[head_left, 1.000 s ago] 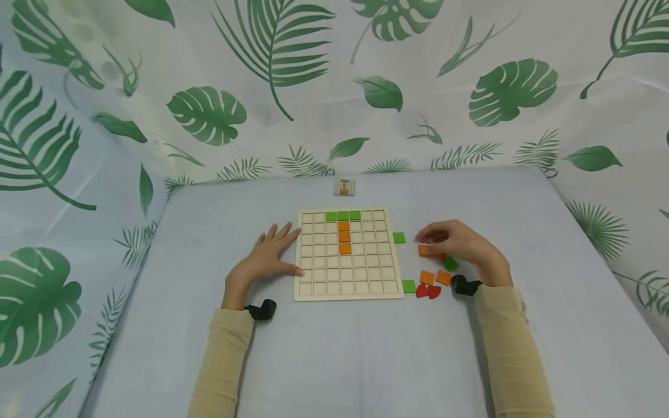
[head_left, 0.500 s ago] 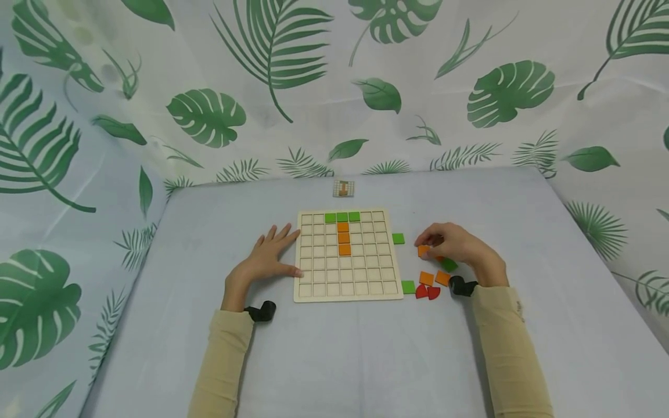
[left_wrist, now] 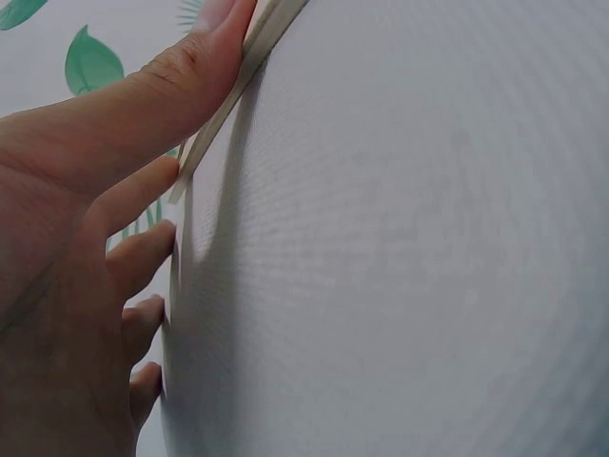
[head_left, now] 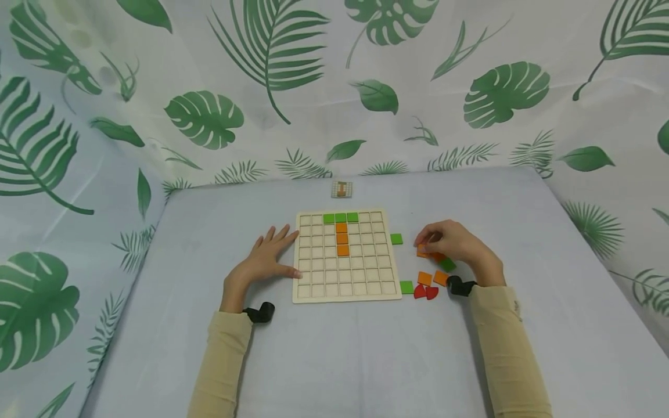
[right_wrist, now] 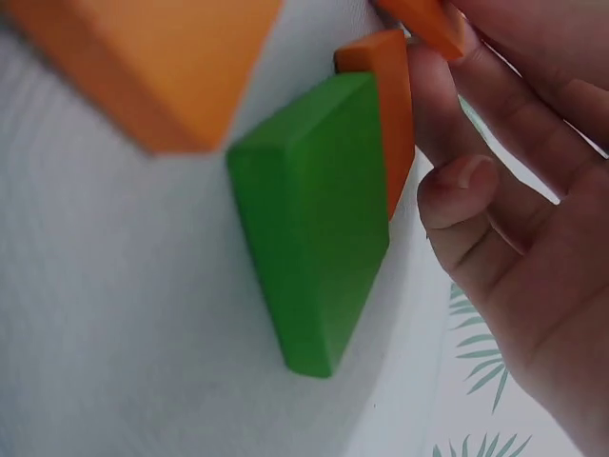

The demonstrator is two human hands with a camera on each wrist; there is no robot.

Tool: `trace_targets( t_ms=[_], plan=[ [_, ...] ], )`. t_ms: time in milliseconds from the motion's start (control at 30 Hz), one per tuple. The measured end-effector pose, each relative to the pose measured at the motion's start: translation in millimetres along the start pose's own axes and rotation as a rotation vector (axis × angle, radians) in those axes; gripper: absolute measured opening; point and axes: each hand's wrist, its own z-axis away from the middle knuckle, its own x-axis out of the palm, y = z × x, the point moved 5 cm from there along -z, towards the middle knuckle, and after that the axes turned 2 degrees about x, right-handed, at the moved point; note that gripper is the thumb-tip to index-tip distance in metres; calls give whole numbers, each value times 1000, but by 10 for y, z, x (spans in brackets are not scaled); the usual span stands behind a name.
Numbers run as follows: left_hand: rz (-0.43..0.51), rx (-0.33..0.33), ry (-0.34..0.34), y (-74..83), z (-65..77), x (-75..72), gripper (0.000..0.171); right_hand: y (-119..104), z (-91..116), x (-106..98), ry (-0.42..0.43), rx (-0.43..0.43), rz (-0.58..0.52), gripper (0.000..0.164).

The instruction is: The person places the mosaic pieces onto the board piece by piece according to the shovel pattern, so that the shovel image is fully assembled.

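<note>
From the right wrist, fingertips of the right hand (right_wrist: 552,276) pinch an orange tile (right_wrist: 430,23) high in the view; whether it is off the surface (right_wrist: 105,305) cannot be told. Close beside it lie a second orange tile (right_wrist: 392,105) and a green tile (right_wrist: 333,219). From the left wrist, the left hand (left_wrist: 71,219) holds nothing: its grip is spread, thumb at the edge of the grid board (left_wrist: 267,30). From the head, the pinched tile is right of the board, among loose pieces that include 2 red pieces (head_left: 431,293). In the board, 3 green tiles (head_left: 341,217) fill part of the far row and 3 orange tiles (head_left: 342,238) run down from the middle of them. The step in hand looks like picking up another tile; the next move probably calls for a firm pinch and a lift clear of its neighbours, the left hand steadying the board. The pale surface bears a small patterned card (head_left: 342,189) beyond the board, and white cloth (head_left: 308,136) printed with green leaves walls the back and sides.
</note>
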Motion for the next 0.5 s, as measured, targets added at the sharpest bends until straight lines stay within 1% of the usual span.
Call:
trace_targets(
  t_ms=[133, 200, 400, 500],
  plan=[
    [4, 2, -2, -21, -1, 12, 109, -5, 0, 4, 10, -5, 3, 17],
    [8, 5, -1, -24, 1, 13, 109, -14, 2, 2, 16, -22, 1, 18],
    [15, 12, 0, -17, 10, 8, 109, -38, 6, -11, 25, -18, -47, 23],
    [12, 15, 6, -18, 6, 3, 109, -59, -1, -20, 30, -19, -73, 23]
  ],
)
